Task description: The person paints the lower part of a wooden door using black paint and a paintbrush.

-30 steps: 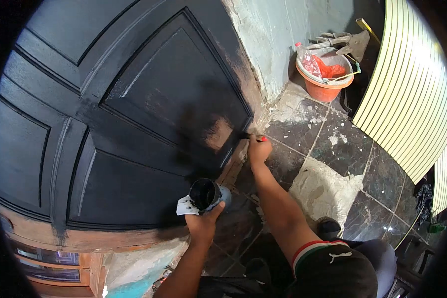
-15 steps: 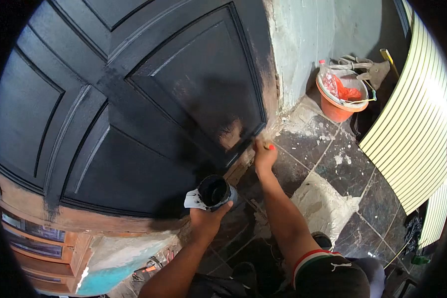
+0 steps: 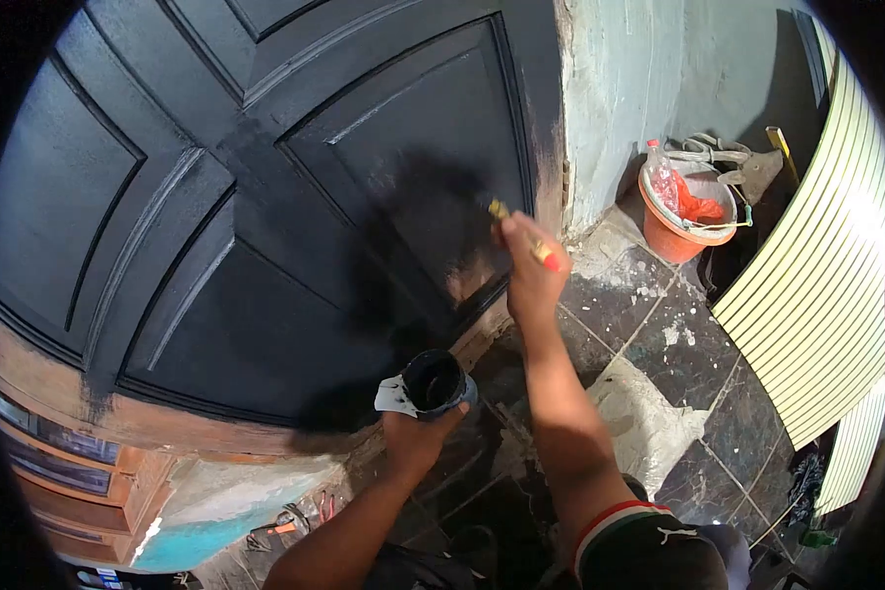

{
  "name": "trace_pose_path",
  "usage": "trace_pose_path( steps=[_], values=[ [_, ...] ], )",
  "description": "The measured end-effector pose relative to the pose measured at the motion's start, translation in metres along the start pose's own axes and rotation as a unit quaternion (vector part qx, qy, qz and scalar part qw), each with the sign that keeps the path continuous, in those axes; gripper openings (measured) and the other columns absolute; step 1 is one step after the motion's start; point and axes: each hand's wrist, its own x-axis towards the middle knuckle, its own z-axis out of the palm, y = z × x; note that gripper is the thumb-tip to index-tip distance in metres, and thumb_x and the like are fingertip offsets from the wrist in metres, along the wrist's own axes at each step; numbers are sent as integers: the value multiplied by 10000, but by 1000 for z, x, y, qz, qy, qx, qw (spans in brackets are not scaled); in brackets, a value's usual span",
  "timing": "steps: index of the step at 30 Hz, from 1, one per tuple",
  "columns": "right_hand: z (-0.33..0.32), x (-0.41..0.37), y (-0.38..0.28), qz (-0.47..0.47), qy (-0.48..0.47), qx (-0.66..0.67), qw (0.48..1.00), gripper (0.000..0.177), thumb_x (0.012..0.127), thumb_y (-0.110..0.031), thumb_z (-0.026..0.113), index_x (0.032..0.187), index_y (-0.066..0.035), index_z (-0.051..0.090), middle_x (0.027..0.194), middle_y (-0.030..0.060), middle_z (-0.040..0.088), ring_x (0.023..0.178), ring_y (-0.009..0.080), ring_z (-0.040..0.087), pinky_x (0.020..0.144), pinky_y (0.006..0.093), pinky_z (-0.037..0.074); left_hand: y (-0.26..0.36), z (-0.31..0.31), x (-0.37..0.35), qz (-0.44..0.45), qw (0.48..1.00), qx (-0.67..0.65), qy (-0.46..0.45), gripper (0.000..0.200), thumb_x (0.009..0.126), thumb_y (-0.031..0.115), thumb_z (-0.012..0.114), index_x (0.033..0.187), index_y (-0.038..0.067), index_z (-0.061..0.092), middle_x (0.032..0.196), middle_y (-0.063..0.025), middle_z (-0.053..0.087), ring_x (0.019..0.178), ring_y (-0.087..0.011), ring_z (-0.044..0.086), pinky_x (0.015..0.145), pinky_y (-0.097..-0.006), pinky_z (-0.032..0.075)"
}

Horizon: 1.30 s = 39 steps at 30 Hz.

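Observation:
My right hand is closed round a paintbrush with a yellowish handle and a red end. It is over the lower right panel of a black panelled door; the bristles are hard to make out against the dark surface. Near the panel's bottom corner a reddish-brown patch shows through the black. Lower down, my left hand grips a cup with a dark inside and a torn white flap on its left side. The cup is upright below the door's bottom edge.
An orange bucket holding a plastic bottle and red material stands by the grey wall. Striped panels lean at the right. Pale debris lies on dark floor tiles. Tools lie at the lower left.
My right hand has moved up from the door's lower corner with the brush, which now shows more clearly. My left hand still holds the cup. The view has shifted slightly.

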Motion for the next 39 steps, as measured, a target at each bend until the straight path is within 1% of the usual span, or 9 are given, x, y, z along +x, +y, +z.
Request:
trace_pose_path(
  steps=[2, 4, 9, 19, 22, 29, 31, 36, 39],
  values=[
    [-28, -22, 58, -82, -35, -161, 983, 186, 995, -114, 798, 1069, 57, 791, 976, 122, 797, 880, 175, 749, 805, 296, 571, -3, -2, 2, 1, 1000, -17, 2, 600, 776, 115, 965, 1271, 28, 637, 1252, -102, 704, 1180, -241, 679, 1047, -385, 528],
    [-59, -56, 117, 103, 10, -86, 991, 185, 973, -140, 810, 1033, 34, 800, 947, 136, 807, 861, 202, 767, 794, 330, 581, -13, -3, 2, 0, 999, -42, -2, 600, 769, 114, 967, 1264, 27, 639, 1240, -105, 704, 1173, -243, 681, 1039, -388, 530],
    [-107, -69, 134, 59, -98, -428, 896, 112, 946, -127, 780, 998, -30, 805, 859, 189, 778, 799, 291, 786, 738, 354, 575, 5, -7, -1, 20, 999, 24, -11, 665, 781, 152, 978, 1318, 32, 603, 1307, -109, 681, 1230, -263, 657, 1087, -410, 508],
    [73, 26, -97, -57, -143, 5, 988, 105, 960, -66, 777, 1022, 18, 792, 885, 164, 775, 796, 245, 768, 781, 343, 587, 26, -1, 2, 86, 996, 25, 11, 566, 751, 140, 972, 1221, 27, 680, 1170, -107, 746, 1109, -234, 712, 986, -397, 556],
    [40, 26, -60, -294, -242, -137, 914, 83, 960, -38, 755, 1019, 10, 787, 924, 176, 769, 810, 240, 767, 790, 339, 583, 28, -1, 1, 67, 997, -16, 47, 556, 749, 128, 969, 1214, 26, 681, 1161, -105, 754, 1108, -230, 714, 984, -394, 556],
    [-10, 35, -31, 35, -329, -404, 853, 403, 1047, -329, 713, 839, 16, 733, 635, 98, 658, 607, 187, 634, 654, 344, 513, 26, -19, 2, 68, 997, -47, 10, 743, 740, 193, 1001, 1315, 62, 549, 1284, -111, 679, 1227, -266, 662, 1056, -441, 526],
    [23, 48, -56, 109, -328, -252, 904, 446, 1056, -350, 719, 793, 9, 729, 667, 43, 673, 643, 120, 607, 658, 300, 487, 23, -19, -1, 64, 997, -41, 19, 733, 738, 187, 999, 1308, 63, 556, 1270, -109, 700, 1215, -267, 676, 1044, -446, 536],
    [78, 26, -142, -32, -270, 27, 962, 187, 1037, -121, 735, 1079, 58, 765, 1021, 122, 790, 964, 179, 741, 925, 349, 569, 20, -21, -14, 54, 996, 61, 40, 659, 731, 209, 997, 1259, 62, 630, 1244, -98, 730, 1178, -276, 700, 1016, -430, 551],
    [55, 17, -87, -162, -298, -124, 933, 157, 1006, -97, 764, 1101, 27, 774, 1063, 157, 800, 993, 227, 762, 941, 343, 570, 11, -25, -18, 59, 993, 93, 45, 614, 747, 247, 987, 1234, 63, 660, 1246, -95, 731, 1173, -286, 701, 1011, -428, 552]
  ],
)
